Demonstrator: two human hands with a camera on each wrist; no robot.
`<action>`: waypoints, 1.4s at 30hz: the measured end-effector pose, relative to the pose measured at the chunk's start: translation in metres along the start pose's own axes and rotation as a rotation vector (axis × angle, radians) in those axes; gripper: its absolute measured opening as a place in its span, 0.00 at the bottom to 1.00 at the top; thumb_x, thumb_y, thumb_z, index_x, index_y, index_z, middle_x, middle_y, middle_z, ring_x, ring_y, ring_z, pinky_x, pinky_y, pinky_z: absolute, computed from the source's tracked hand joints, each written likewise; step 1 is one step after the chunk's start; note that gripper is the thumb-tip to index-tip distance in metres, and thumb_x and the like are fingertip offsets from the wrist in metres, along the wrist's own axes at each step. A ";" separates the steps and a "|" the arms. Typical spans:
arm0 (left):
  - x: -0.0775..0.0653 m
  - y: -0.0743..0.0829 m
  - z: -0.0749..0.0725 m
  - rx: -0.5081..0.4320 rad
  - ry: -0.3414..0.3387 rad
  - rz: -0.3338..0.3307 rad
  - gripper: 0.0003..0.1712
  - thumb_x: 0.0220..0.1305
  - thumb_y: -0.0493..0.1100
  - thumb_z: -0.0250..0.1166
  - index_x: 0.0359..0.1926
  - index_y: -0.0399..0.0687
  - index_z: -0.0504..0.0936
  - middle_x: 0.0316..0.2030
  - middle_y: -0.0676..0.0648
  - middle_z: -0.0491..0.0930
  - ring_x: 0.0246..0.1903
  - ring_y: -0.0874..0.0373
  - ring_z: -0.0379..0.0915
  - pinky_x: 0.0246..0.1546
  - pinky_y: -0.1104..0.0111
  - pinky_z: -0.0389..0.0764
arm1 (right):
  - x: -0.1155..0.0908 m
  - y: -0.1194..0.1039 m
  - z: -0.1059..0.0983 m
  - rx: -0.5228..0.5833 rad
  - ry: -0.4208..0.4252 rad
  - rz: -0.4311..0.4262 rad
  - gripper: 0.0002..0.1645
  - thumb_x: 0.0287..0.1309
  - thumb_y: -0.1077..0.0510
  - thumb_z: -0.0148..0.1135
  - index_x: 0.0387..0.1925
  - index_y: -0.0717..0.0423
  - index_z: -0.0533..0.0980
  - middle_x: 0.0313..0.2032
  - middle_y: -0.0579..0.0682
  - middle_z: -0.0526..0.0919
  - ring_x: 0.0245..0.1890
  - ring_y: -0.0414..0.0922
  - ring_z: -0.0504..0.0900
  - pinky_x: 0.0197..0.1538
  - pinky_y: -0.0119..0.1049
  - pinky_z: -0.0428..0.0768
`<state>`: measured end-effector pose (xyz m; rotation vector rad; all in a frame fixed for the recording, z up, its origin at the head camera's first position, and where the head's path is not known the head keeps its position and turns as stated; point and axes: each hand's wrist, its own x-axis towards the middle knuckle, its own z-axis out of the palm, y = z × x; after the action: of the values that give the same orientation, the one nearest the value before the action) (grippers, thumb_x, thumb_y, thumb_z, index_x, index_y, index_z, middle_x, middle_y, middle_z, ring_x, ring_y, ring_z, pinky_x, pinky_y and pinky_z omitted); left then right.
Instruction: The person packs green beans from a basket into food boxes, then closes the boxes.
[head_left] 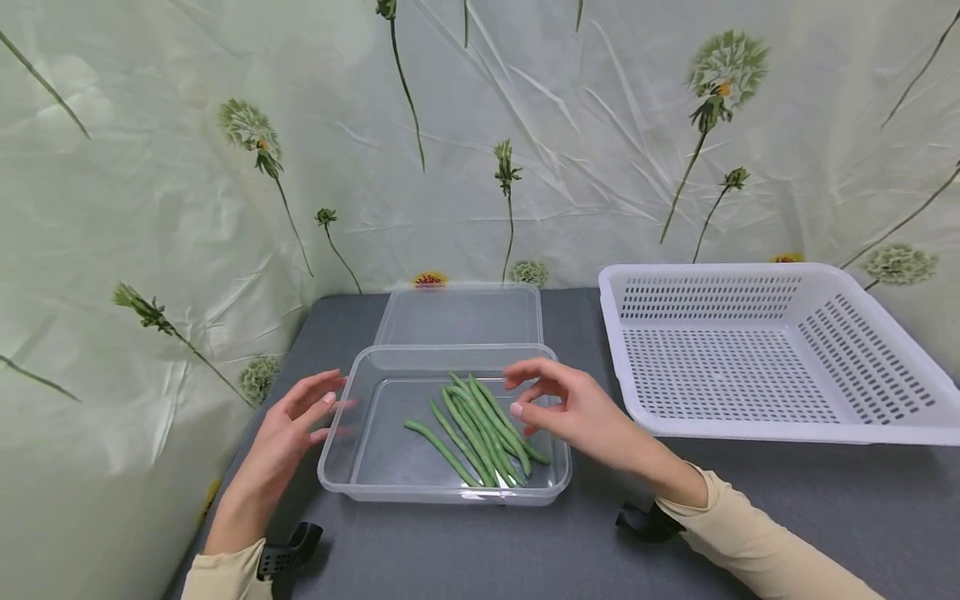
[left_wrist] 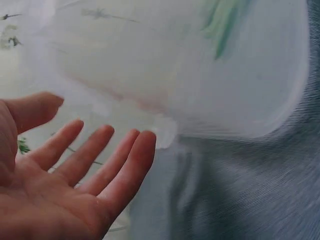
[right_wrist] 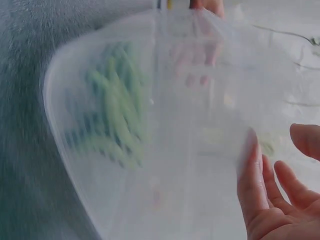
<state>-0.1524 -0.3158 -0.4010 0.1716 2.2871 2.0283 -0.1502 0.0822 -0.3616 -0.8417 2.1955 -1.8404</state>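
Observation:
A clear rectangular plastic container (head_left: 378, 450) sits on the grey cloth, with several green beans (head_left: 476, 433) lying in a loose bundle in its right half. Beside the container's left wall is my left hand (head_left: 281, 442), its fingertips partly seen through the plastic. In the left wrist view that hand (left_wrist: 70, 190) has its fingers spread and holds nothing. My right hand (head_left: 581, 408) hovers by the right wall, fingers loosely bent near the rim. The right wrist view shows this hand (right_wrist: 280, 205) with thumb and fingers apart, holding nothing. Whether either hand touches the plastic I cannot tell.
A flat translucent lid (head_left: 465, 317) lies behind the container. To the right stands a large white perforated basket (head_left: 712, 375). A flower-printed curtain (head_left: 450, 167) hangs behind and along the left of the grey table (head_left: 450, 550).

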 end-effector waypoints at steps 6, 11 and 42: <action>-0.014 0.031 0.003 0.132 0.030 0.079 0.24 0.76 0.45 0.54 0.67 0.41 0.68 0.60 0.48 0.75 0.55 0.56 0.75 0.45 0.65 0.81 | -0.022 -0.021 -0.037 -0.211 0.132 -0.030 0.24 0.65 0.59 0.64 0.61 0.48 0.73 0.55 0.46 0.77 0.47 0.47 0.81 0.43 0.42 0.84; -0.021 0.066 0.030 0.637 0.027 0.093 0.31 0.76 0.54 0.51 0.74 0.49 0.60 0.69 0.42 0.64 0.63 0.44 0.66 0.55 0.53 0.73 | -0.046 -0.049 -0.072 -0.715 0.256 0.060 0.34 0.68 0.46 0.59 0.72 0.44 0.64 0.66 0.47 0.70 0.64 0.50 0.70 0.61 0.52 0.70; 0.021 0.076 0.062 1.345 -0.062 0.271 0.44 0.71 0.69 0.47 0.78 0.57 0.48 0.78 0.49 0.39 0.76 0.46 0.29 0.68 0.39 0.44 | -0.059 -0.021 -0.081 -1.202 0.215 0.189 0.47 0.67 0.32 0.51 0.77 0.50 0.52 0.76 0.56 0.47 0.75 0.59 0.42 0.70 0.64 0.45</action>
<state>-0.1624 -0.2434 -0.3326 0.5917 3.2143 0.1709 -0.1323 0.1799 -0.3362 -0.4960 3.3133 -0.3706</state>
